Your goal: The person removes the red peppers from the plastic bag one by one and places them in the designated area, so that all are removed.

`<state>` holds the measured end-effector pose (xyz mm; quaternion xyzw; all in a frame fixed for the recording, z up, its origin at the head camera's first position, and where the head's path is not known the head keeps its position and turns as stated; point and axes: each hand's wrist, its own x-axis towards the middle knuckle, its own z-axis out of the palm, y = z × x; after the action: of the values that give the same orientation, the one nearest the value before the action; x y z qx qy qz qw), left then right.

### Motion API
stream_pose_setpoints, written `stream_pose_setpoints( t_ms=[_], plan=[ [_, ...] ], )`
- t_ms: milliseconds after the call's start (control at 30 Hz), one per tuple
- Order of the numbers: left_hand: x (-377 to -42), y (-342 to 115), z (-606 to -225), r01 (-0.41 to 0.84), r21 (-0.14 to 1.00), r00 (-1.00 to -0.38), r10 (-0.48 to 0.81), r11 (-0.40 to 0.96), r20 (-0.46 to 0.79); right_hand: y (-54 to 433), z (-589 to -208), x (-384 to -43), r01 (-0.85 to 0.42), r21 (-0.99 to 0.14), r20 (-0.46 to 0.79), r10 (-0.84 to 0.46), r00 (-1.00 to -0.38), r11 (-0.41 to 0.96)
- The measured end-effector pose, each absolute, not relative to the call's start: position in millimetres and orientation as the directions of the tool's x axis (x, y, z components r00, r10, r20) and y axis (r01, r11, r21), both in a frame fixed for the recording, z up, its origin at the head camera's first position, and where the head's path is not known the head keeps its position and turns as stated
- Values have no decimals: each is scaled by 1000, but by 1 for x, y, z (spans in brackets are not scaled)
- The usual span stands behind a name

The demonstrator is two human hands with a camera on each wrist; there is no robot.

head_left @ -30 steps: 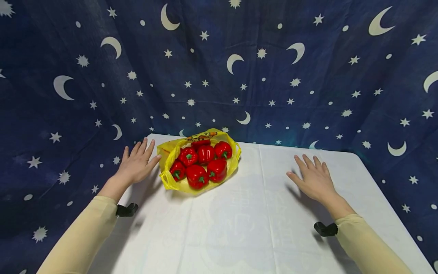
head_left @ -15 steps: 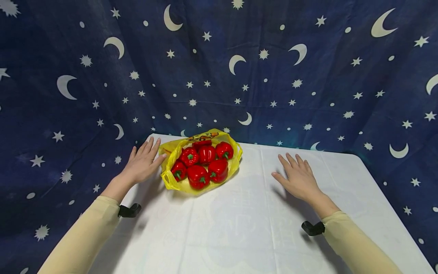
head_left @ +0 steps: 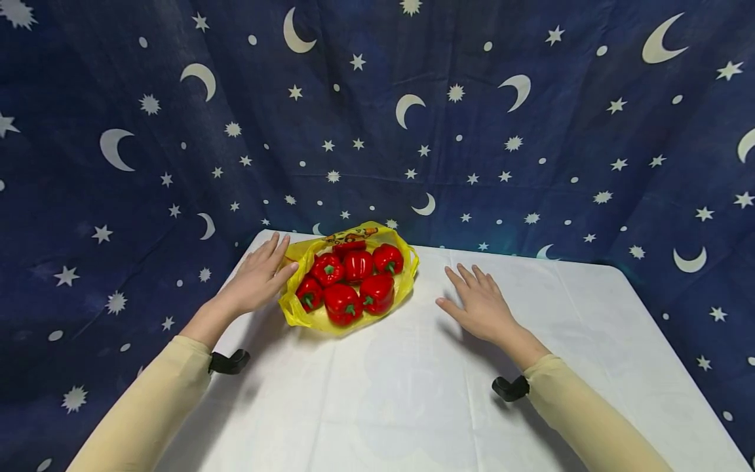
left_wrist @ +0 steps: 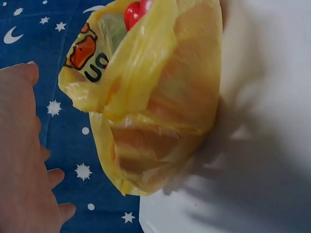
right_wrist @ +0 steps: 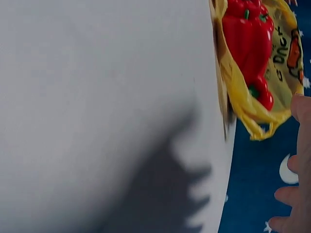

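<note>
A yellow plastic bag (head_left: 321, 324) lies with its mouth spread wide near the back of the table, holding several red bell peppers (head_left: 343, 304) with green stems. Close at the bag's left side is my left hand (head_left: 253, 283), palm down with straight, spread fingers; its thumb tip overlaps the bag's edge in the head view. The left wrist view shows the bag's side (left_wrist: 160, 102) apart from that hand's fingers. To the right of the bag, my right hand (head_left: 482, 308) hovers over the table with fingers extended, a short gap away, and it holds nothing.
The table (head_left: 407, 406) has a white cover, and both hands cast shadows on it. Behind and to the left hangs a dark blue curtain (head_left: 366, 98) with moons and stars, close past the table's back edge. A black strap piece (head_left: 510, 389) sits on the right wrist.
My right hand has moved left across the table toward the bag. My left hand has shifted slightly right, closer to the bag's edge. The bag and peppers have stayed put.
</note>
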<state>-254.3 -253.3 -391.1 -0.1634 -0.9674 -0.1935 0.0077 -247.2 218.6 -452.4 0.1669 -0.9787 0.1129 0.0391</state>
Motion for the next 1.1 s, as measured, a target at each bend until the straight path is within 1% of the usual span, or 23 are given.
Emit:
stream_pose_setpoints(
  t_ms=[333, 633, 800, 933, 1033, 1100],
  plan=[
    [-259, -243, -388, 399, 476, -911, 398, 784, 110, 188, -453, -248, -391, -264, 114, -374, -920, 882],
    [-267, -240, -390, 478, 498, -867, 481, 723, 135, 165, -453, -250, -409, -352, 116, -394, -912, 842],
    [-271, -240, -389, 492, 533, -850, 512, 688, 124, 155, -451, -250, -429, -400, 126, -415, -901, 810],
    [-273, -241, -389, 487, 547, -848, 519, 681, 108, 146, -451, -251, -420, -469, 117, -417, -901, 777],
    [-275, -241, -390, 482, 551, -848, 522, 681, 97, 138, -451, -252, -394, -556, 109, -405, -908, 732],
    [-276, -241, -390, 484, 548, -846, 526, 682, 91, 133, -451, -253, -355, -627, 94, -385, -918, 693]
  ],
)
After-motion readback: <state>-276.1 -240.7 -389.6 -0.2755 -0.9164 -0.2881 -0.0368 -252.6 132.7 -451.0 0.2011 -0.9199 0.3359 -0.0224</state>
